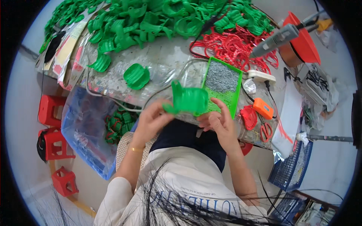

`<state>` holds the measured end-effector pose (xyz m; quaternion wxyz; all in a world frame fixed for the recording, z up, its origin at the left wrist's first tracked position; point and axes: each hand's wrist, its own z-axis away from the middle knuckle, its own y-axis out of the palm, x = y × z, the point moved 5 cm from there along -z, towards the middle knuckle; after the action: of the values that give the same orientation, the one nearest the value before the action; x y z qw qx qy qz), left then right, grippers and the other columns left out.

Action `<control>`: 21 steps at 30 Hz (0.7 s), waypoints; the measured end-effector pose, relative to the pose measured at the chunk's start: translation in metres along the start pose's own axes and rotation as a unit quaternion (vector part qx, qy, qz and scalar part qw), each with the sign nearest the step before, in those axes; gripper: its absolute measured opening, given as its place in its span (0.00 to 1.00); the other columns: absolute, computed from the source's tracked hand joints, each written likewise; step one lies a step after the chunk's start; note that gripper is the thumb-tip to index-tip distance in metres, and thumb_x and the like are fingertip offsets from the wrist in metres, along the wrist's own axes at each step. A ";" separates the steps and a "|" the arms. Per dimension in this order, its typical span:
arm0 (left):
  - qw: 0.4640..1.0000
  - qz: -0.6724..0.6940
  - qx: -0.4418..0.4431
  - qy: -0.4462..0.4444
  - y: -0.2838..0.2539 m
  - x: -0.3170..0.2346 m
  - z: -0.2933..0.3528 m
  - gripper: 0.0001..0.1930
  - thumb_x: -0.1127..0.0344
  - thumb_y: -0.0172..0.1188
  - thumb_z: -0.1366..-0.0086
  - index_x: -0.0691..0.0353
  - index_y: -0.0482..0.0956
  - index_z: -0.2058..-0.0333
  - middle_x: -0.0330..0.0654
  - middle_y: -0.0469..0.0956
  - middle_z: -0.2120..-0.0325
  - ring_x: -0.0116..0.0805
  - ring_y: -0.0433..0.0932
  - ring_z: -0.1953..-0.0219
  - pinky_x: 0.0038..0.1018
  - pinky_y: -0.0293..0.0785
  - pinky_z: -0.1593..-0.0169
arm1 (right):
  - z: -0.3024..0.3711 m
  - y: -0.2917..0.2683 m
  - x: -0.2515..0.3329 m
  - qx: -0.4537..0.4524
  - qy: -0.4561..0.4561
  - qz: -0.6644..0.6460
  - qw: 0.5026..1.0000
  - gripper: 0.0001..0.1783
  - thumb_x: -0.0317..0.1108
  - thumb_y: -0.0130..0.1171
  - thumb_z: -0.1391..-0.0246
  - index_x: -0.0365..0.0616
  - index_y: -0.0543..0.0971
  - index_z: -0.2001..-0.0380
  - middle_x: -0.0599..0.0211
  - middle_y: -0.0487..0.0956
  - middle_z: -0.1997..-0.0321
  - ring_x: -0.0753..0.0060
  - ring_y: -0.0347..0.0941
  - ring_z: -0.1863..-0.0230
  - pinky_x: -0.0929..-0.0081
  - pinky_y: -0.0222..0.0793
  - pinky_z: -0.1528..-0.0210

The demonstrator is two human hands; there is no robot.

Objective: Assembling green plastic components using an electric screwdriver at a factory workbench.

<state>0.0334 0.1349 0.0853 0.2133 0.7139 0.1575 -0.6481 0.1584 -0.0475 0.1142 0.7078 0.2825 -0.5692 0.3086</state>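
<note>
At the table [162,52], handling a single green part [190,100] looks like the step in hand. A heap of green parts [135,22] covers the far side; a plastic-lined blue bin [85,150] stands left. Red straps [230,41] lie beyond a green tray [226,98], which crowds the right-hand side. The left hand's [152,118] grip holds the raised part by its left edge; the right hand's [220,126] is wide beside it (touching or not, I cannot tell). The next move calls for a steadier right-hand hold.
</note>
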 end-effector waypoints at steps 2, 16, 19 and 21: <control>0.973 -0.156 0.072 0.153 0.029 -0.028 0.010 0.08 0.74 0.63 0.46 0.64 0.75 0.66 0.41 0.76 0.68 0.36 0.74 0.65 0.29 0.70 0.60 | 0.000 -0.006 -0.003 -0.032 0.018 -0.041 0.998 0.26 0.44 0.47 0.36 0.40 0.61 0.41 0.63 0.78 0.65 0.76 0.75 0.69 0.80 0.71 0.65; 0.944 -0.174 0.031 0.279 0.071 -0.050 0.027 0.23 0.55 0.55 0.37 0.58 0.67 0.46 0.49 0.72 0.54 0.39 0.72 0.53 0.37 0.67 0.49 | 0.019 -0.083 0.014 -0.127 0.021 0.037 0.991 0.11 0.29 0.54 0.42 0.39 0.75 0.56 0.77 0.74 0.66 0.87 0.69 0.66 0.85 0.65 0.64; 0.927 0.327 0.078 -0.166 0.104 0.000 0.010 0.26 0.51 0.47 0.32 0.58 0.62 0.41 0.49 0.70 0.48 0.40 0.70 0.47 0.37 0.65 0.45 | 0.020 -0.082 0.006 -0.070 0.029 0.103 0.992 0.11 0.29 0.54 0.42 0.41 0.75 0.56 0.76 0.75 0.66 0.87 0.70 0.65 0.85 0.66 0.63; 0.887 0.345 0.163 -0.260 0.127 0.015 0.021 0.29 0.46 0.39 0.30 0.58 0.59 0.38 0.45 0.66 0.42 0.38 0.67 0.42 0.38 0.63 0.41 | 0.015 -0.066 0.002 -0.038 0.013 0.180 0.983 0.12 0.32 0.56 0.44 0.42 0.75 0.57 0.77 0.73 0.74 0.88 0.65 0.75 0.85 0.61 0.75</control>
<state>0.0808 0.0145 0.0817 0.3372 0.5538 -0.2676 -0.7127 0.1995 -0.1011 0.1157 0.6580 0.1441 -0.6131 0.4128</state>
